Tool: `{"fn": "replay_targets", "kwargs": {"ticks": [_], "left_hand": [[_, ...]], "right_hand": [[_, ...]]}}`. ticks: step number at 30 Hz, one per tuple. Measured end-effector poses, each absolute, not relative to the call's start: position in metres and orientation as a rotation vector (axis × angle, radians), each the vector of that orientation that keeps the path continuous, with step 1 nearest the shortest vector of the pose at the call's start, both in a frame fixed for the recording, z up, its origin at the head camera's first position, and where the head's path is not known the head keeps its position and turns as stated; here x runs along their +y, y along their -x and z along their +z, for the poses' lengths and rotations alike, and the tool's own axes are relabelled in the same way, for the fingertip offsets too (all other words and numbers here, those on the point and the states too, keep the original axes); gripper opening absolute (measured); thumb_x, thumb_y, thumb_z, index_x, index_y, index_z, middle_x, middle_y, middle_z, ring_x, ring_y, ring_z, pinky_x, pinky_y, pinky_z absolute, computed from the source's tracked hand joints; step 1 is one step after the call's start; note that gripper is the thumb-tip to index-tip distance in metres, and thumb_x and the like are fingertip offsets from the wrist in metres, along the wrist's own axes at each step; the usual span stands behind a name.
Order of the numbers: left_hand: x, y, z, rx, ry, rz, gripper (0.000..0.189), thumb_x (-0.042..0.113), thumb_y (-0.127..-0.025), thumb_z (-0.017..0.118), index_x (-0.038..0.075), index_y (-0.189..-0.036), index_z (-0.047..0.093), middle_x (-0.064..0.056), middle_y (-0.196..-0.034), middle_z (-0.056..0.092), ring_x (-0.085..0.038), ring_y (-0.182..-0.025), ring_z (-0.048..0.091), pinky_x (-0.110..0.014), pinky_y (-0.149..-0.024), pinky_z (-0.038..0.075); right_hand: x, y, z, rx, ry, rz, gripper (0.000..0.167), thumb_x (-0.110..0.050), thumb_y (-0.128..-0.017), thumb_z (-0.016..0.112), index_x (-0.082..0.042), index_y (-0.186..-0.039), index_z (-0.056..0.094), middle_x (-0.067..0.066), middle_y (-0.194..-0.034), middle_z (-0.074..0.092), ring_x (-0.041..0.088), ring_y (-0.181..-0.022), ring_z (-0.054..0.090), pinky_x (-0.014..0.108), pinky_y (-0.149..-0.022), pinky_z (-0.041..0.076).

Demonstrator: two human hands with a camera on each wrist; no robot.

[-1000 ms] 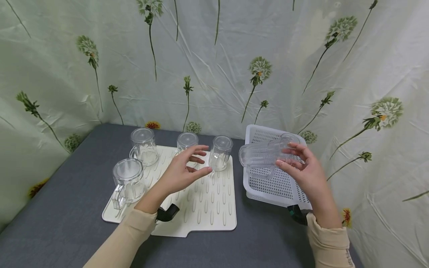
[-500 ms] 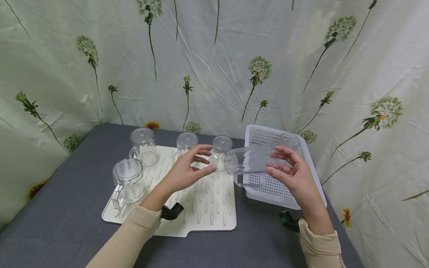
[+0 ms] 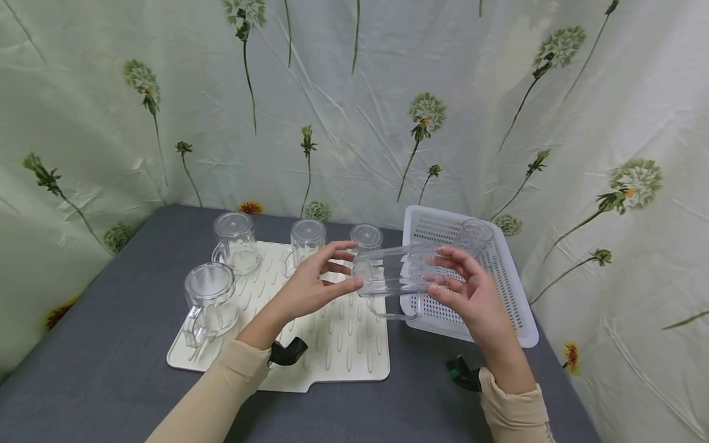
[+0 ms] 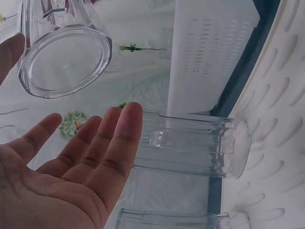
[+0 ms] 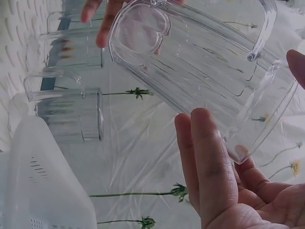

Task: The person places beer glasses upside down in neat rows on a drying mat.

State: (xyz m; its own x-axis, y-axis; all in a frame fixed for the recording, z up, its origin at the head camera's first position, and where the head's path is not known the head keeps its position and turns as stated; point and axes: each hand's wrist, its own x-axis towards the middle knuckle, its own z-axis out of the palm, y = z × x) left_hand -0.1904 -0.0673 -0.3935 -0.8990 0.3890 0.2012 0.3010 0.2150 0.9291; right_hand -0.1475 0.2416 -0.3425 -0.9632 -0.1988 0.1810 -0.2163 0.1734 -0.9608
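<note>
My right hand grips a clear glass mug near its rim, thumb on one side and fingers on the other. The mug lies sideways in the air, its base toward my left hand and its handle on the near side. Spread fingers and thumb of the left hand stand around the base; the left wrist view shows a gap between the base and the longer fingers. Below is a cream draining mat. Upside-down glass mugs stand there: one at front left, others along the back.
A white perforated basket sits right of the mat, with another clear glass at its back right. Dark grey cloth covers the table. A flower-printed curtain hangs close behind.
The right hand has carried the mug left from over the basket to the left hand, between the basket and mat. My left hand has shifted only slightly rightward.
</note>
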Motion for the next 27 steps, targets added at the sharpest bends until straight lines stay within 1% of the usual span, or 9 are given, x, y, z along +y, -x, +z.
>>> {"fn": "replay_targets", "kwargs": {"ticks": [3, 8, 12, 16, 17, 19, 23, 27], "left_hand": [[-0.067, 0.191, -0.395, 2.387, -0.676, 1.793, 0.071, 0.033, -0.098, 0.081, 0.025, -0.16, 0.049, -0.008, -0.151, 0.059, -0.028, -0.129, 0.067, -0.048, -0.099, 0.062], [-0.068, 0.191, -0.397, 2.291, -0.657, 1.847, 0.071, 0.033, -0.098, 0.081, 0.025, -0.16, 0.049, -0.009, -0.155, 0.054, -0.03, -0.131, 0.064, -0.048, -0.1, 0.061], [-0.069, 0.188, -0.4, 2.101, -0.611, 1.961, 0.067, 0.027, -0.099, 0.081, 0.025, -0.158, 0.051, -0.011, -0.155, 0.051, -0.031, -0.126, 0.063, -0.045, -0.096, 0.064], [-0.069, 0.185, -0.402, 1.909, -0.601, 2.064, 0.064, 0.025, -0.101, 0.079, 0.023, -0.158, 0.05, -0.019, -0.152, 0.052, -0.03, -0.123, 0.068, -0.047, -0.095, 0.066], [-0.069, 0.184, -0.403, 1.865, -0.606, 2.085, 0.065, 0.024, -0.101, 0.078, 0.021, -0.159, 0.049, -0.022, -0.152, 0.051, -0.03, -0.123, 0.069, -0.048, -0.095, 0.065], [-0.069, 0.184, -0.404, 1.792, -0.607, 2.114, 0.065, 0.023, -0.102, 0.077, 0.019, -0.16, 0.046, -0.025, -0.152, 0.05, -0.031, -0.123, 0.07, -0.05, -0.096, 0.065], [-0.07, 0.182, -0.404, 1.692, -0.579, 2.156, 0.066, 0.017, -0.103, 0.074, 0.016, -0.161, 0.044, -0.022, -0.153, 0.05, -0.027, -0.12, 0.07, -0.047, -0.094, 0.066], [-0.07, 0.181, -0.406, 1.636, -0.541, 2.199, 0.065, 0.013, -0.103, 0.073, 0.015, -0.161, 0.043, -0.016, -0.149, 0.054, -0.023, -0.117, 0.071, -0.041, -0.09, 0.067]], "right_hand": [[0.24, 0.147, -0.344, -2.386, -0.425, 1.968, 0.064, 0.0, -0.098, 0.072, -0.003, -0.155, 0.043, 0.006, -0.14, 0.058, 0.01, -0.115, 0.074, 0.024, -0.093, 0.063], [0.239, 0.147, -0.35, -2.308, -0.455, 2.048, 0.064, 0.005, -0.097, 0.07, -0.001, -0.154, 0.042, 0.006, -0.139, 0.059, 0.012, -0.115, 0.074, 0.025, -0.093, 0.064], [0.237, 0.145, -0.357, -2.222, -0.484, 2.166, 0.063, 0.007, -0.096, 0.067, 0.001, -0.154, 0.041, 0.003, -0.136, 0.061, 0.015, -0.114, 0.075, 0.026, -0.091, 0.065], [0.234, 0.144, -0.364, -2.145, -0.511, 2.251, 0.063, 0.008, -0.096, 0.066, -0.001, -0.153, 0.041, 0.004, -0.136, 0.061, 0.016, -0.111, 0.075, 0.028, -0.09, 0.066], [0.233, 0.144, -0.366, -2.132, -0.519, 2.266, 0.063, 0.008, -0.096, 0.066, -0.002, -0.153, 0.041, 0.004, -0.136, 0.061, 0.016, -0.112, 0.075, 0.028, -0.09, 0.066], [0.232, 0.145, -0.368, -2.109, -0.535, 2.297, 0.064, 0.008, -0.095, 0.066, -0.003, -0.153, 0.041, 0.005, -0.138, 0.06, 0.016, -0.112, 0.074, 0.029, -0.09, 0.066], [0.228, 0.145, -0.372, -2.106, -0.565, 2.327, 0.067, 0.007, -0.095, 0.067, -0.002, -0.154, 0.037, 0.005, -0.139, 0.057, 0.015, -0.116, 0.072, 0.03, -0.094, 0.064], [0.225, 0.146, -0.375, -2.099, -0.598, 2.35, 0.071, 0.006, -0.094, 0.068, 0.001, -0.156, 0.033, 0.006, -0.139, 0.055, 0.015, -0.117, 0.072, 0.031, -0.096, 0.064]]}}
